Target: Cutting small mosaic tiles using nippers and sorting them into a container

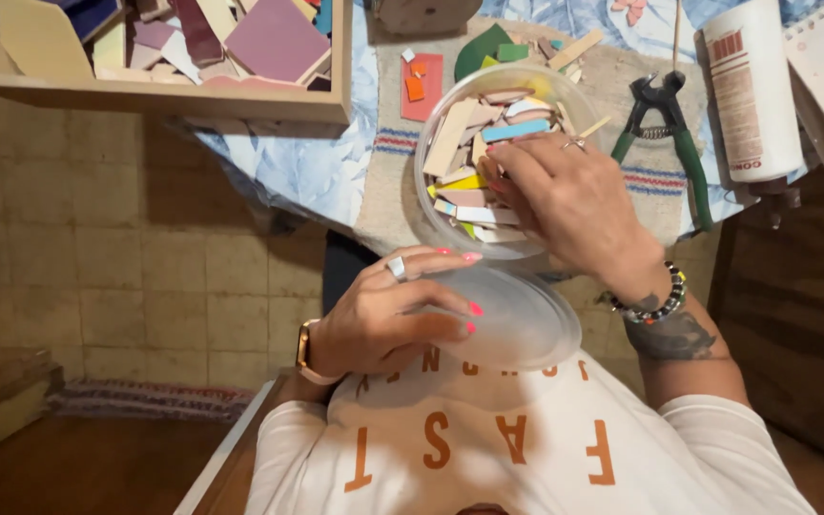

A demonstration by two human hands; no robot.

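Head view: right hand reached into clear tub of coloured tile strips near tabletop's front edge, fingers curled among pieces; grip on any, cannot tell. Left hand pinched clear lid by its rim, off table. Risk, likely: sharp edges cutting fingertips; tub tipping over edge. Green-handled nippers beside tub.

Clear plastic tub, glossy tile pieces
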